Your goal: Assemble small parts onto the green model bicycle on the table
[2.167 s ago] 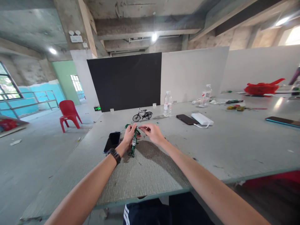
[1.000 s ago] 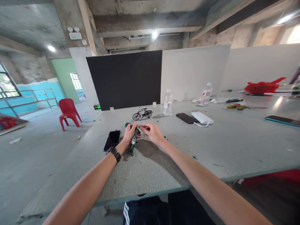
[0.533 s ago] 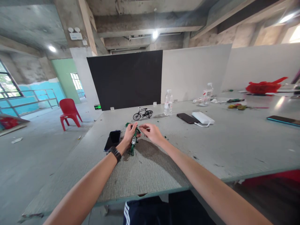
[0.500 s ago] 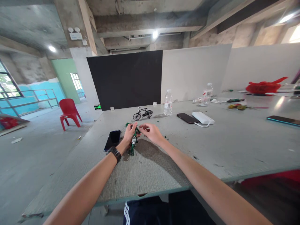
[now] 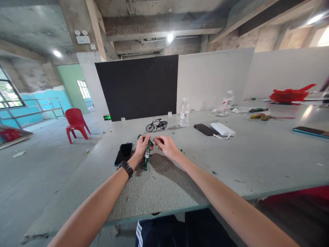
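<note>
My left hand (image 5: 141, 148) is closed around the front part of a small green model bicycle (image 5: 146, 158). The model stands lengthwise toward me, its rear rack and rear wheel low and nearest to me. My right hand (image 5: 166, 146) is closed in a pinch at the model's front end; whatever lies between those fingertips is too small to make out. Both hands partly hide the handlebar area. Just beyond them a black model bicycle (image 5: 156, 125) stands upright, side-on. A dark phone (image 5: 123, 154) lies left of my left hand.
Farther right on the grey table (image 5: 231, 157) are a water bottle (image 5: 184, 113), a black phone (image 5: 205, 129) and a white power bank (image 5: 222, 129) with a cable. A second bottle (image 5: 227, 103) and a red bag (image 5: 289, 95) stand farther back. A black panel (image 5: 138, 87) borders the far edge.
My right hand's fingers have shifted very slightly at the model's front end. The left hand's grip and the other objects look the same.
</note>
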{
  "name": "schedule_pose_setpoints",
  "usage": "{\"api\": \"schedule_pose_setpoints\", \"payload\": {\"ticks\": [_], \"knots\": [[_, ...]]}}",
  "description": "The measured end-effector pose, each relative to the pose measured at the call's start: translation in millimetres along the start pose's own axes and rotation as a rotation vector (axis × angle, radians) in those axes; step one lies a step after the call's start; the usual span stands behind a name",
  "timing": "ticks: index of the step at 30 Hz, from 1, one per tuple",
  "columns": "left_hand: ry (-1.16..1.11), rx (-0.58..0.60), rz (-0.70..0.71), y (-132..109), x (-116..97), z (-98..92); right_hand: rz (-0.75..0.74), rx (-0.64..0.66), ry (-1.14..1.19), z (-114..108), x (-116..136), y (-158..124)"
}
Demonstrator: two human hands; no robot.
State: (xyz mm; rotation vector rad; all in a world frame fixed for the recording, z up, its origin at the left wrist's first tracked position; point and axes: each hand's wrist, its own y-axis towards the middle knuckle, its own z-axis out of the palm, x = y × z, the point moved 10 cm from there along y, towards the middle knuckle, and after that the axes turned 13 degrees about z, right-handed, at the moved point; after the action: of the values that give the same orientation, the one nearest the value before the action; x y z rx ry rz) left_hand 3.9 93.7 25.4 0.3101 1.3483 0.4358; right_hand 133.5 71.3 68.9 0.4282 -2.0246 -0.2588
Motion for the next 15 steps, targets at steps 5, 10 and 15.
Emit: {"api": "schedule_pose_setpoints", "payload": {"ticks": [5, 10, 15], "knots": [[-0.023, -0.007, 0.004, 0.6, 1.5, -0.3, -0.017, -0.018, -0.019, -0.3, -2.1, 0.2], [-0.038, -0.005, -0.01, 0.7, 2.8, -0.2, 0.003, -0.032, -0.034, -1.3, -8.4, 1.7], [-0.057, 0.001, -0.013, 1.9, 5.3, 0.5, 0.006, 0.004, 0.007, 0.0, -5.6, 0.7]]}}
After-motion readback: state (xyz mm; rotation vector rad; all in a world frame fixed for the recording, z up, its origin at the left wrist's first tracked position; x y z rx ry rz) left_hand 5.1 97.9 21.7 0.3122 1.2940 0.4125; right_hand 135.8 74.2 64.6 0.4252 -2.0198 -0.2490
